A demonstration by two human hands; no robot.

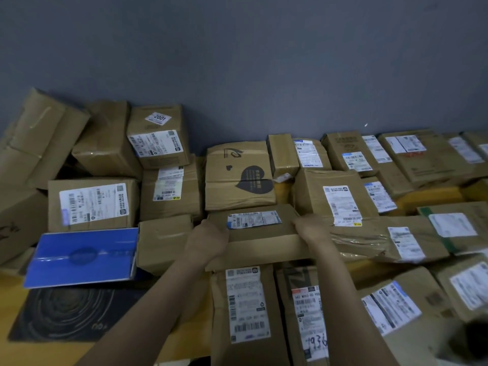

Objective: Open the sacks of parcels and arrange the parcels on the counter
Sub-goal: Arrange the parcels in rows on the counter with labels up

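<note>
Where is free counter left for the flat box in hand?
Free: the front-left corner, bare counter around the dark mat, below the blue box. Crowded: centre and right, parcels packed edge to edge back to the wall; the left hand and right hand grip the flat box over them.

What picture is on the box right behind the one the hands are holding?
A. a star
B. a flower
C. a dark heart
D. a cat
C: the box just behind the flat parcel, which the left hand and right hand hold, bears a big dark heart.
</note>
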